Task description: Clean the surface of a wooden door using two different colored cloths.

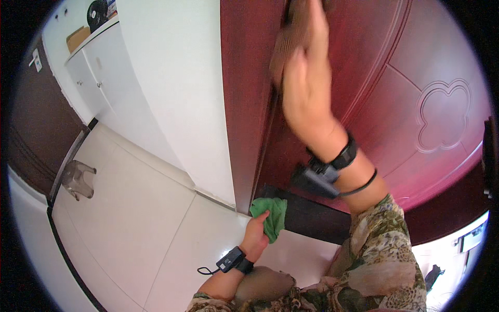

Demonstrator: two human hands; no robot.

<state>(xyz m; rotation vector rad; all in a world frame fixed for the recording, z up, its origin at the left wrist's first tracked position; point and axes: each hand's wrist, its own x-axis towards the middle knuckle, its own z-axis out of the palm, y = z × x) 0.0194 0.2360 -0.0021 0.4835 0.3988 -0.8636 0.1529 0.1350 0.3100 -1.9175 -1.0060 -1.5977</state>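
Fingers of the left hand (254, 236) gripped green cloth (271, 212); the right hand (310, 88), grip unclear, I judged best held flat and steady.

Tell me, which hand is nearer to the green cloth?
Left: the left hand holds the green cloth. The right hand is raised well apart from it, by the red door.

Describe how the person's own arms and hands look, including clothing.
The left hand and right hand are gloveless. Each wrist wears a black strap with a dark boxy device and a black cord. The camouflage sleeves mix green, brown and tan.
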